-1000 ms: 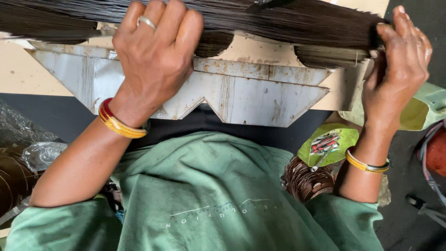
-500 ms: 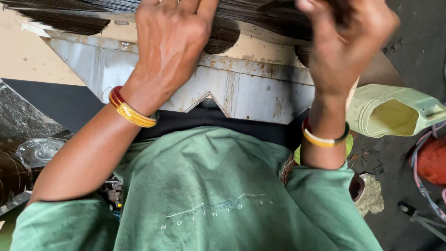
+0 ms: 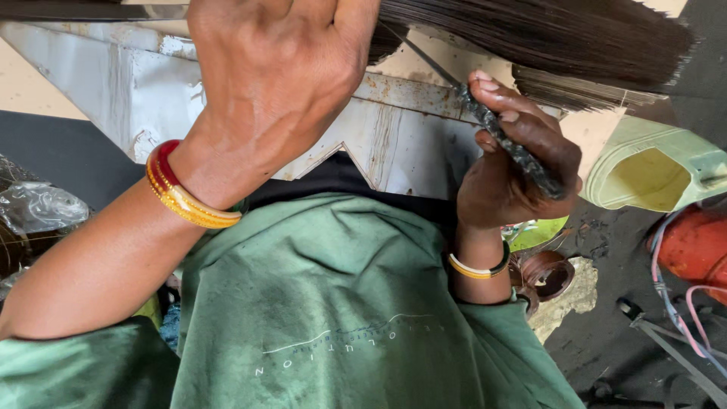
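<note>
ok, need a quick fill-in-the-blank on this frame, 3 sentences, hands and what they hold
1. The left hand presses down on a bundle of dark ____.
2. The right hand grips a thin dark tool whose far end points into the bundle of bristles, and its wrist wears a ____ bangle.
3. Under both hands lies a metal plate with a ____ notch cut in its near edge.

Missing words: bristles; yellow; V-shaped

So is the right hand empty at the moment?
No: the right hand is closed around a thin dark tool whose tip runs up into the dark bristle bundle.
</note>
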The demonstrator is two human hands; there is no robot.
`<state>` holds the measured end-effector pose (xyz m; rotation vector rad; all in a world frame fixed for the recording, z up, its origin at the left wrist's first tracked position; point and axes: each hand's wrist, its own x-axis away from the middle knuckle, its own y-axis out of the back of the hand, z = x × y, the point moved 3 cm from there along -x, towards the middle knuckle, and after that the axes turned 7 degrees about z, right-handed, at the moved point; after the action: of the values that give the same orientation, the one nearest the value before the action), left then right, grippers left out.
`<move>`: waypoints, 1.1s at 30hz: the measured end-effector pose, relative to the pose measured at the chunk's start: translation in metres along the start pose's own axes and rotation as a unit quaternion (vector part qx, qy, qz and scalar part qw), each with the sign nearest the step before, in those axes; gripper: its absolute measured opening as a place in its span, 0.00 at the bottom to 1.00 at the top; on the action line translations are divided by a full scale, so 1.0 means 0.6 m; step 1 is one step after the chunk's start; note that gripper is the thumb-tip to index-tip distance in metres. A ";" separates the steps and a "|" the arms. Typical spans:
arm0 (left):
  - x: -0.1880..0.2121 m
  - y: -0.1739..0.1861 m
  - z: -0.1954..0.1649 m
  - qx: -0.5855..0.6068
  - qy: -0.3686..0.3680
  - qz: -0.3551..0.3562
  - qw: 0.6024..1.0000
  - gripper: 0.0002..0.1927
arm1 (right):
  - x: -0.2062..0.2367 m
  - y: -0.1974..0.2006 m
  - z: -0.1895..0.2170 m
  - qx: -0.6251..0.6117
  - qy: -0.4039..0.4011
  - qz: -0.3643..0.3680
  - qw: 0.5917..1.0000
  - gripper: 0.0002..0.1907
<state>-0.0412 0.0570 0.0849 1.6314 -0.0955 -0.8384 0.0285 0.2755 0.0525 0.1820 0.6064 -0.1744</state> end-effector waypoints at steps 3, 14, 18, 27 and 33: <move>0.003 -0.002 0.003 -0.003 0.003 -0.004 1.000 0.10 | -0.013 -0.014 0.002 0.030 0.012 0.015 0.999 0.06; 0.011 -0.009 0.013 0.002 -0.010 -0.010 1.000 0.11 | -0.111 -0.016 0.055 0.065 -0.030 0.240 0.968 0.16; 0.016 -0.002 0.026 0.039 -0.041 -0.024 0.998 0.12 | -0.085 0.020 0.055 0.024 0.016 0.210 0.977 0.16; 0.016 0.008 0.031 0.040 -0.084 -0.034 0.995 0.13 | -0.146 0.170 0.024 0.144 -0.051 -0.003 0.988 0.07; 0.021 0.009 0.034 -0.011 -0.081 -0.005 0.997 0.15 | -0.154 0.076 -0.041 0.141 -0.087 0.285 0.944 0.07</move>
<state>-0.0414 0.0325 0.0841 1.5429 -0.1918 -0.9770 -0.0498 0.3354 0.0919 0.6039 0.3303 0.2844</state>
